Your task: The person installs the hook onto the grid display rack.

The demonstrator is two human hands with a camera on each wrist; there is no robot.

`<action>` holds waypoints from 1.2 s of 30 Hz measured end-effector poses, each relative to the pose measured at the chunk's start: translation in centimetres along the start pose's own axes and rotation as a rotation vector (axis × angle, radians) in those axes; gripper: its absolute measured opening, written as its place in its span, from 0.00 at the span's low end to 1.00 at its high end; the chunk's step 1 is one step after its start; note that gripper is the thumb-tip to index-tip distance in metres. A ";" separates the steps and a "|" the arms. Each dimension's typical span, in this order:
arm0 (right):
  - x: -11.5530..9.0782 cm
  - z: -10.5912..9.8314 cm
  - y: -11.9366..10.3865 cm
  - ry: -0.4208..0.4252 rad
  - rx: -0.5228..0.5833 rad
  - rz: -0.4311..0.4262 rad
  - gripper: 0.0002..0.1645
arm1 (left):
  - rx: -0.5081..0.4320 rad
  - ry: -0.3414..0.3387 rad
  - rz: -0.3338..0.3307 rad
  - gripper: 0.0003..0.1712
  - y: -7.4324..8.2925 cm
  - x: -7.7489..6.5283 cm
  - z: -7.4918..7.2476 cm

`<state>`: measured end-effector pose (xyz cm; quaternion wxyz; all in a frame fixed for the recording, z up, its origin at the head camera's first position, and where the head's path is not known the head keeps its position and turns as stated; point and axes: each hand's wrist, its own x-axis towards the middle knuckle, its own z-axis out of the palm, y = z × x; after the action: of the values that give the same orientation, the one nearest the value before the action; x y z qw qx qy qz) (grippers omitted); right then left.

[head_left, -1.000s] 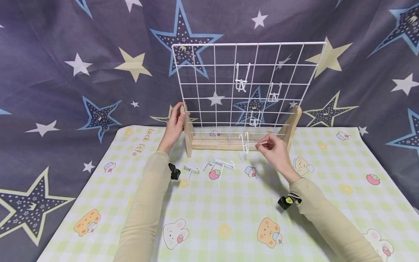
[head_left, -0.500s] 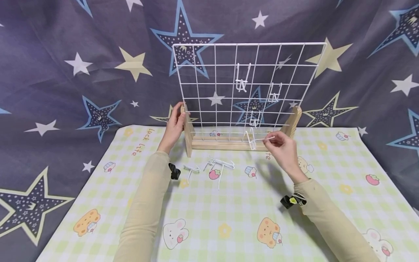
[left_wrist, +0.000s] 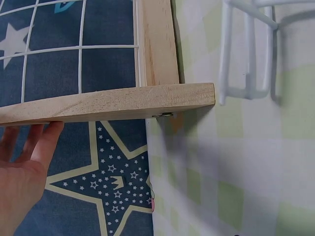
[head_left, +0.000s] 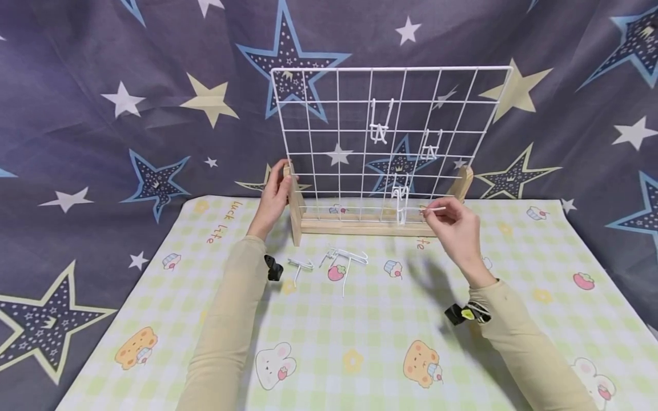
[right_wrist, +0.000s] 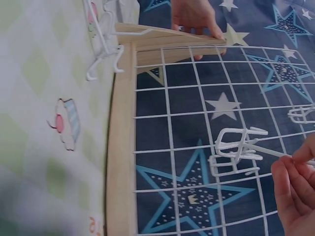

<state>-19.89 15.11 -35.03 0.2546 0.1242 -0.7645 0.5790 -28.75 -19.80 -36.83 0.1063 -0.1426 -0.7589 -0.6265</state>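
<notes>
A white wire grid panel (head_left: 390,69) stands upright in a wooden stand. My left hand (head_left: 272,200) holds the upper part of the stand's left wooden side (head_left: 295,214), and its fingers (left_wrist: 47,142) lie against the outer face in the left wrist view. With thumb and fingertips my right hand (head_left: 454,231) pinches the long prong of a white wire display hook (right_wrist: 238,147). The hook's frame is close in front of the lower grid and overlaps a hook hanging there. Two more hung hooks, an upper one (head_left: 379,132) and a right one (head_left: 430,149), are on the grid.
On the checked tablecloth before the stand lie several loose hooks: a small one (head_left: 300,265) on the left and a cluster (head_left: 349,257) beside it. The stand's right wooden side (head_left: 462,181) rises behind my right hand. A starry curtain (head_left: 154,85) hangs behind everything.
My right hand has moved right and upward, carrying the pinched hook from the lower bar to a position before the lowest hung hook. My left hand has stayed on the wooden side.
</notes>
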 end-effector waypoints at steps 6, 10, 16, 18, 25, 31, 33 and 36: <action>0.2 -0.6 -0.3 0.068 -0.013 -0.068 0.03 | -0.016 -0.002 0.004 0.26 -0.1 0.1 0.0; 0.3 -1.0 -0.3 0.081 0.005 -0.077 0.05 | -0.028 -0.004 0.003 0.25 -0.1 0.2 0.0; 0.4 -1.3 0.2 0.104 0.023 -0.076 0.05 | -0.015 -0.002 -0.015 0.25 -0.1 0.1 0.0; 0.4 -1.4 0.2 0.113 0.017 -0.080 0.05 | -0.020 -0.003 -0.011 0.25 -0.1 0.1 0.0; 0.5 -1.8 0.8 0.144 -0.038 -0.070 0.05 | -0.040 -0.007 -0.002 0.26 -0.1 0.2 0.0; 0.8 -2.1 1.2 0.182 -0.098 -0.065 0.05 | -0.026 -0.001 -0.009 0.26 -0.1 0.1 0.0; 1.0 -2.2 1.3 0.201 -0.110 -0.060 0.05 | -0.019 0.002 -0.010 0.26 -0.1 0.1 0.0; 1.2 -2.4 1.4 0.223 -0.095 -0.048 0.05 | -0.015 0.003 -0.011 0.26 -0.1 0.0 0.0</action>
<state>-20.98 17.95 -35.01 0.3575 0.0649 -0.7549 0.5460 -28.81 -19.85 -36.87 0.1032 -0.1383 -0.7549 -0.6328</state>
